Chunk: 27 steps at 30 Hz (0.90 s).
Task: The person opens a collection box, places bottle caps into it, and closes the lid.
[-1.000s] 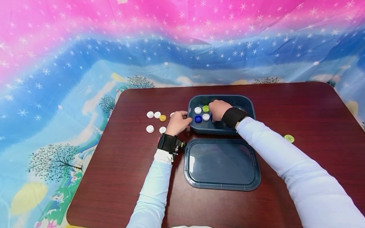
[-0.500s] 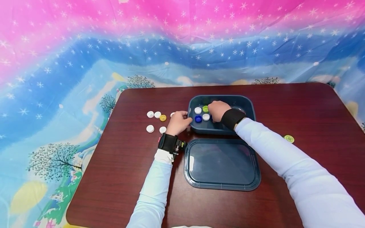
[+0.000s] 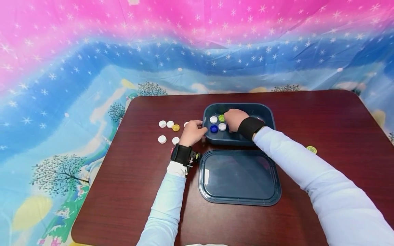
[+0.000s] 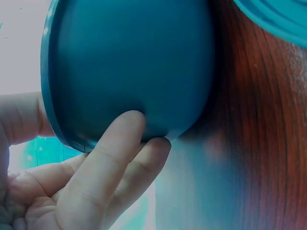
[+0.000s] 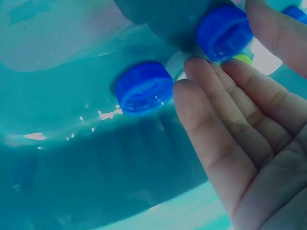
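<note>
My left hand (image 3: pixel 192 132) grips the left end of the dark box (image 3: pixel 229 140); in the left wrist view its fingers (image 4: pixel 108 163) press the outer wall and the thumb goes over the rim. Inside the box, my right hand (image 3: pixel 237 120) points down and pinches a blue bottle cap (image 5: pixel 225 33) between thumb and fingertips. Another blue cap (image 5: pixel 144 88) lies just beside those fingertips, hidden in the head view. Left of the hand, the box floor bears white caps (image 3: pixel 213 119), a green cap (image 3: pixel 221 118) and a dark blue cap (image 3: pixel 213 128).
The box's lid (image 3: pixel 240 177) lies flat in front of it. Several white caps (image 3: pixel 161 139) and a yellow cap (image 3: pixel 175 127) are scattered left of the box. One yellow-green cap (image 3: pixel 312 149) lies at the right, close to my right sleeve.
My right hand has shifted slightly left within the box, and the blue cap that showed beside it is now hidden in the head view. The left hand has kept its place.
</note>
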Motion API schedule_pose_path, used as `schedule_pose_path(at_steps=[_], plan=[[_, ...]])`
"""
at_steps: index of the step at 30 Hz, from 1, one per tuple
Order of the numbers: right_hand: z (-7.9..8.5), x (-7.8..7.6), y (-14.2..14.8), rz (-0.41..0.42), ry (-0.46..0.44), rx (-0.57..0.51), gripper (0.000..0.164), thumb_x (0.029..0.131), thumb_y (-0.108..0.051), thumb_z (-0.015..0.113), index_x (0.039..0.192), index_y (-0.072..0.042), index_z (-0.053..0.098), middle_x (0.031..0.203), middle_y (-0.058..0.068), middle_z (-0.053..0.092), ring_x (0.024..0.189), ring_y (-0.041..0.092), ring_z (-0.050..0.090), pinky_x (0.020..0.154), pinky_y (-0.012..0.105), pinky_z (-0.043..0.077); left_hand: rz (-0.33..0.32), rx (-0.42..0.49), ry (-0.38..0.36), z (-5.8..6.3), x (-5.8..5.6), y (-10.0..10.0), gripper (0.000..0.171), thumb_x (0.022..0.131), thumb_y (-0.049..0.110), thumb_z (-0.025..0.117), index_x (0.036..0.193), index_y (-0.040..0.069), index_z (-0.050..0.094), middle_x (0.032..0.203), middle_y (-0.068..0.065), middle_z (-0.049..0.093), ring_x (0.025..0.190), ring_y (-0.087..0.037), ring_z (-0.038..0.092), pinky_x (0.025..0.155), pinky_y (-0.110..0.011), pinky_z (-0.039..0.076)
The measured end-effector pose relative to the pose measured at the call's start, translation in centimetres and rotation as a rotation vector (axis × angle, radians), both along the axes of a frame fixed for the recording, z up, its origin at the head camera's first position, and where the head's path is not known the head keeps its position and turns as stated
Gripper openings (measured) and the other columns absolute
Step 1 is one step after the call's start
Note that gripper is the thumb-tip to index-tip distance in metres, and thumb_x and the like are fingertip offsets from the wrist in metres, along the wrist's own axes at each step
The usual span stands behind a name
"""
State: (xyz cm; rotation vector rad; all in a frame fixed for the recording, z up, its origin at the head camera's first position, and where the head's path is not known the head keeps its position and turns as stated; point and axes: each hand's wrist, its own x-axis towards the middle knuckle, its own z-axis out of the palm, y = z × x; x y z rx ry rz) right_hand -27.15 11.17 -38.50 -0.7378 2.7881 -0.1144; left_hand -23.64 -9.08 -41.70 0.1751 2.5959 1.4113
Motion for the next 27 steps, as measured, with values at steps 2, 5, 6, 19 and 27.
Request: schedule_pose_path(at_steps=[2, 5, 6, 19, 27], plan=[[0.4, 0.0, 0.2, -0.010, -0.004, -0.011, 0.017, 0.081, -0.004, 0.078, 0.095, -0.001, 0.070, 0.090, 0.012, 0.065, 0.087, 0.029, 0.062, 0.080, 0.042, 0.053, 0.007, -0.003, -0.002, 0.0, 0.0, 0.0, 0.030, 0.093, 0.012, 0.057, 0.119, -0.001, 0.065, 0.087, -0.011, 0.070, 0.074, -0.026, 0.070, 0.066, -0.031, 0.054], [1.1, 0.2, 0.5, -0.027, -0.001, -0.035, 0.016, 0.081, -0.005, 0.077, 0.093, 0.000, 0.069, 0.082, 0.009, 0.061, 0.079, 0.026, 0.058, 0.073, 0.039, 0.050, 0.017, -0.003, -0.007, 0.1, 0.0, 0.1, 0.030, 0.093, 0.012, 0.058, 0.118, -0.001, 0.066, 0.085, -0.011, 0.069, 0.074, -0.026, 0.070, 0.066, -0.032, 0.054], [1.4, 0.3, 0.6, -0.033, 0.000, -0.042, 0.014, 0.082, -0.006, 0.077, 0.091, -0.001, 0.069, 0.078, 0.007, 0.058, 0.075, 0.024, 0.055, 0.070, 0.037, 0.047, 0.019, -0.002, -0.008, 0.1, 0.0, 0.1, 0.029, 0.093, 0.012, 0.058, 0.118, -0.001, 0.066, 0.085, -0.011, 0.069, 0.074, -0.027, 0.070, 0.066, -0.032, 0.054], [5.5, 1.8, 6.1, -0.139, 0.026, -0.150, 0.030, 0.083, -0.010, 0.077, 0.108, 0.005, 0.070, 0.101, 0.022, 0.066, 0.088, 0.033, 0.062, 0.083, 0.048, 0.050, 0.014, 0.014, -0.004, 0.0, -0.1, 0.0, 0.031, 0.093, 0.012, 0.057, 0.120, -0.002, 0.065, 0.085, -0.012, 0.070, 0.075, -0.029, 0.071, 0.068, -0.032, 0.056], [6.1, 3.4, 10.9, -0.187, 0.025, -0.180, 0.038, 0.086, -0.011, 0.074, 0.116, 0.009, 0.065, 0.111, 0.029, 0.063, 0.100, 0.040, 0.060, 0.086, 0.055, 0.047, 0.011, 0.015, 0.007, -0.1, -0.2, 0.1, 0.031, 0.092, 0.012, 0.057, 0.119, -0.003, 0.065, 0.084, -0.011, 0.070, 0.073, -0.028, 0.071, 0.069, -0.033, 0.055]])
